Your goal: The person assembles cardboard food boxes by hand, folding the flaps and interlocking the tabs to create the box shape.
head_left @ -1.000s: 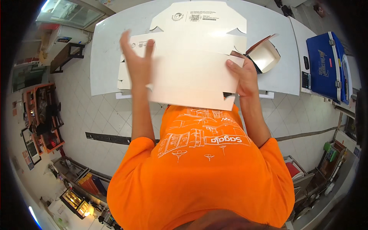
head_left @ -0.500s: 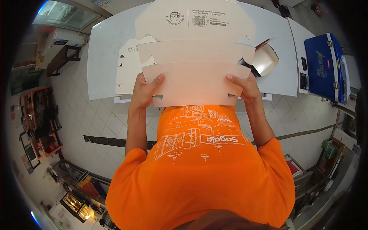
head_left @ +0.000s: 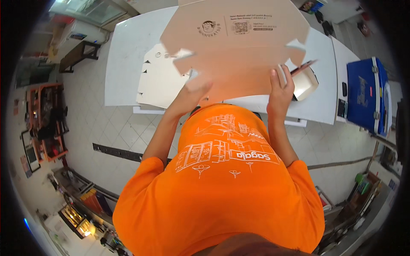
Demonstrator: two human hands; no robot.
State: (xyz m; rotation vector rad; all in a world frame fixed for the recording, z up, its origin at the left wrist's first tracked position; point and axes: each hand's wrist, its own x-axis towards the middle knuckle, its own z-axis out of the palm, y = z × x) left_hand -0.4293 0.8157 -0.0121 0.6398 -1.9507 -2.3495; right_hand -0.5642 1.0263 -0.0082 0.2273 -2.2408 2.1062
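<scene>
A flat cream cardboard box blank point(head_left: 252, 45) with a printed round logo, notches and side tabs is held up in front of me, above the table. My left hand point(head_left: 191, 97) grips its near left part, slightly blurred, with the thumb on the card. My right hand point(head_left: 281, 88) is closed at the near right edge, fingers pointing up along the card. The near panel is bent away and partly out of sight. Left of it, more flat box blanks point(head_left: 159, 83) lie on the table. A partly formed box point(head_left: 305, 83), cream inside, stands just beyond my right hand.
The white table point(head_left: 128, 55) runs across in front of me. At its right end are a calculator point(head_left: 342, 107), a small black object point(head_left: 344, 88) and a big blue cooler box point(head_left: 363, 96). A dark bench point(head_left: 81, 59) stands on the tiled floor at far left.
The blank has shifted right and tilted, and its near panel has bent down out of view. My left hand has moved inward; my right hand has turned its fingers upward along the edge.
</scene>
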